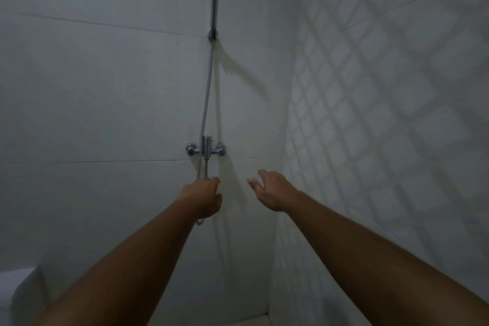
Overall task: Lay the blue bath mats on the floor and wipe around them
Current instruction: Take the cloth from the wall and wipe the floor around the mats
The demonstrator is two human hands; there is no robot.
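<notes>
Overhead, a slim metal shower head [215,0] hangs on smooth grey tile. The left hand [205,198] closes round the thin ribbed hose [205,171] below the chrome mixer [206,149]; the right hand [270,189] is spread, empty. No mats visible.

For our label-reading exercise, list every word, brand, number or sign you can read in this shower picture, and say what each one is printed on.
None: no readable text shows anywhere in the head view.
Shower mixer: no brand or mark legible; the metal is dim and blurred.
Shower head: plain, no lettering visible.
Wall tiles: bare; the right wall carries only a lattice of shadow.
Left hand, closed on the hose, and right hand, open: nothing written.
</notes>
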